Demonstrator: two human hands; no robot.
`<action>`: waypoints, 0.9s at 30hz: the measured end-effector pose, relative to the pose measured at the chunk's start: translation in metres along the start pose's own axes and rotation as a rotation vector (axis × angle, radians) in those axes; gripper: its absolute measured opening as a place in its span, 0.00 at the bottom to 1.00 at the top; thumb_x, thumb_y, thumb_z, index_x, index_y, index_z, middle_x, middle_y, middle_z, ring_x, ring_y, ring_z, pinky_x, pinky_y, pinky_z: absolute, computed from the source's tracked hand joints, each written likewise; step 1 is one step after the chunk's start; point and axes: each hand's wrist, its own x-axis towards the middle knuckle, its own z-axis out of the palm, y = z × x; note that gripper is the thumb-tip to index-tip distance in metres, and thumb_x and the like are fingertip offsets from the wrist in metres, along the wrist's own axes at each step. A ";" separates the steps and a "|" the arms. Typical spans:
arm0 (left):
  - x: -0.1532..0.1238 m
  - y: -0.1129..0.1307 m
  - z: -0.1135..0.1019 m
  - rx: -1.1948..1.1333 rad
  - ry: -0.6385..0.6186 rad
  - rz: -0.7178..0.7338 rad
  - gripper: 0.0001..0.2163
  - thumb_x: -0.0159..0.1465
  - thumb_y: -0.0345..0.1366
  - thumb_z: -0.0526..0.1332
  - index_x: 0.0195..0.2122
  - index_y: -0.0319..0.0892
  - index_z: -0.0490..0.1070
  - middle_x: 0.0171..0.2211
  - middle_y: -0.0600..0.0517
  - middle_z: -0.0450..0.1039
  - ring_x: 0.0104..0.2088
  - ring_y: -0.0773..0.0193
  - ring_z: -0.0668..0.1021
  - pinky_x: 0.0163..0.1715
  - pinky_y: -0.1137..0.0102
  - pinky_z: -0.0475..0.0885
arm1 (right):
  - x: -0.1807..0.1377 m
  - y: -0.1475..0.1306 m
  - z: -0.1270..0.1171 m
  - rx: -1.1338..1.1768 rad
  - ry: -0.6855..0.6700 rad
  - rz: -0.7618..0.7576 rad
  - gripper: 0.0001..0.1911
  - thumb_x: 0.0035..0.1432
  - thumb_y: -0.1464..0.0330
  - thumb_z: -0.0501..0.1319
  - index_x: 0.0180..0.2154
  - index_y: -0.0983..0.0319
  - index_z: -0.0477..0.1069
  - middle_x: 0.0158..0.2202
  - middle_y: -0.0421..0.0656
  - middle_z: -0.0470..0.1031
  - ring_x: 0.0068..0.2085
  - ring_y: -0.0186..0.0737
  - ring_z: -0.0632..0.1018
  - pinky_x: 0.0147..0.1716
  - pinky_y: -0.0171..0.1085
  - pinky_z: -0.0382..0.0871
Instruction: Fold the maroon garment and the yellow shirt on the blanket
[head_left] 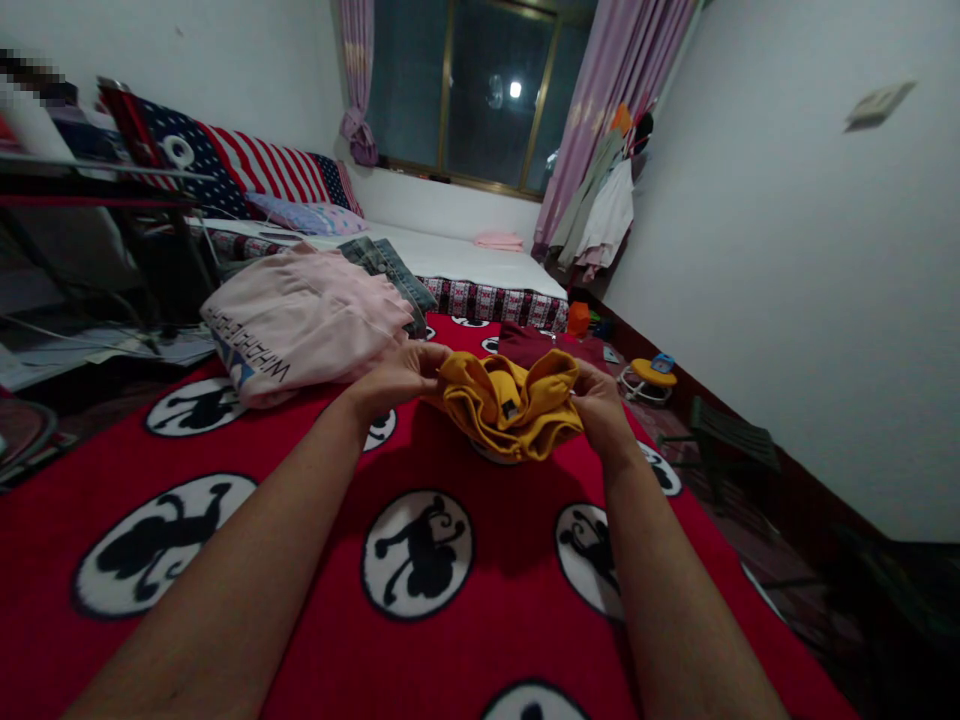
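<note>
A mustard-yellow garment is bunched in folds between my hands, over the red blanket; a small dark label shows in its middle. My left hand grips its left edge, fingertips partly hidden by the cloth. On the opposite edge, my right hand pinches the fabric, its fingers partly out of sight behind it. A pale pink top with dark lettering lies beyond my left hand, and folded blue jeans rest just past it. Behind the yellow cloth lies a dark red garment.
Farther back is a bed with a white sheet, below the window. A cluttered desk stands at the left. To the right are a yellow-topped stool, a dark chair and the wall. Clothes hang by the curtain.
</note>
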 end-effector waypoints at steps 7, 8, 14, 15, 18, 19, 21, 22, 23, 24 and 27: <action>-0.001 0.067 0.010 -0.133 0.432 0.451 0.19 0.47 0.38 0.74 0.39 0.41 0.73 0.40 0.49 0.78 0.53 0.52 0.76 0.45 0.64 0.77 | -0.003 -0.067 0.022 0.119 0.301 -0.378 0.14 0.48 0.69 0.67 0.40 0.59 0.75 0.42 0.42 0.79 0.46 0.41 0.78 0.45 0.40 0.74; -0.005 0.078 0.012 -0.148 0.425 0.481 0.19 0.48 0.37 0.73 0.40 0.41 0.72 0.41 0.49 0.78 0.54 0.51 0.75 0.46 0.64 0.76 | -0.006 -0.077 0.024 0.119 0.332 -0.403 0.14 0.48 0.70 0.67 0.40 0.59 0.75 0.43 0.41 0.79 0.46 0.41 0.78 0.46 0.40 0.74; -0.021 0.094 0.016 -0.078 0.467 0.405 0.16 0.53 0.36 0.69 0.43 0.42 0.74 0.40 0.51 0.77 0.51 0.48 0.77 0.43 0.58 0.78 | -0.019 -0.093 0.028 0.142 0.378 -0.254 0.12 0.43 0.72 0.68 0.34 0.60 0.75 0.38 0.41 0.80 0.39 0.41 0.80 0.42 0.41 0.77; -0.019 0.088 0.016 -0.083 0.469 0.365 0.17 0.52 0.36 0.69 0.43 0.41 0.74 0.40 0.50 0.78 0.50 0.48 0.78 0.42 0.58 0.79 | -0.018 -0.086 0.028 0.148 0.354 -0.194 0.11 0.44 0.71 0.68 0.34 0.60 0.74 0.36 0.41 0.80 0.38 0.42 0.80 0.40 0.41 0.77; -0.003 0.070 0.013 -0.140 0.482 0.293 0.19 0.48 0.39 0.71 0.41 0.39 0.74 0.37 0.48 0.79 0.47 0.48 0.79 0.39 0.60 0.79 | -0.004 -0.066 0.025 0.184 0.319 -0.065 0.13 0.42 0.69 0.68 0.34 0.60 0.73 0.33 0.41 0.80 0.38 0.43 0.80 0.39 0.42 0.77; 0.004 0.069 0.011 -0.139 0.514 0.304 0.18 0.48 0.39 0.71 0.40 0.39 0.73 0.36 0.49 0.79 0.47 0.50 0.79 0.39 0.62 0.79 | 0.003 -0.063 0.025 0.198 0.322 -0.064 0.14 0.41 0.69 0.68 0.35 0.60 0.73 0.34 0.41 0.80 0.38 0.44 0.80 0.39 0.41 0.77; 0.017 0.076 0.005 -0.083 0.597 0.403 0.16 0.51 0.39 0.70 0.39 0.40 0.73 0.37 0.50 0.79 0.48 0.54 0.78 0.40 0.65 0.78 | 0.017 -0.065 0.024 0.205 0.344 -0.156 0.16 0.41 0.68 0.68 0.37 0.61 0.73 0.37 0.42 0.80 0.41 0.43 0.80 0.42 0.41 0.76; 0.022 0.083 0.002 -0.031 0.624 0.473 0.14 0.53 0.39 0.69 0.39 0.40 0.72 0.38 0.51 0.78 0.49 0.57 0.77 0.42 0.67 0.77 | 0.023 -0.069 0.024 0.188 0.353 -0.236 0.17 0.42 0.68 0.68 0.39 0.60 0.73 0.39 0.41 0.79 0.43 0.42 0.79 0.43 0.41 0.75; 0.025 0.091 -0.001 0.029 0.632 0.545 0.12 0.55 0.37 0.67 0.39 0.40 0.72 0.40 0.52 0.78 0.49 0.59 0.76 0.44 0.68 0.75 | 0.028 -0.073 0.023 0.160 0.362 -0.320 0.17 0.45 0.67 0.67 0.41 0.59 0.73 0.42 0.41 0.79 0.44 0.41 0.79 0.44 0.40 0.74; 0.026 0.098 -0.003 0.095 0.624 0.610 0.11 0.56 0.36 0.66 0.39 0.40 0.72 0.40 0.52 0.77 0.49 0.62 0.76 0.45 0.69 0.74 | 0.030 -0.075 0.021 0.127 0.369 -0.390 0.17 0.47 0.67 0.66 0.42 0.58 0.72 0.43 0.41 0.78 0.46 0.40 0.78 0.44 0.40 0.74; 0.014 0.100 -0.004 0.295 0.531 0.686 0.08 0.56 0.31 0.65 0.38 0.39 0.72 0.40 0.53 0.77 0.44 0.64 0.76 0.46 0.69 0.73 | 0.020 -0.064 0.008 0.024 0.360 -0.436 0.14 0.51 0.66 0.63 0.42 0.56 0.73 0.43 0.40 0.78 0.47 0.40 0.77 0.45 0.41 0.74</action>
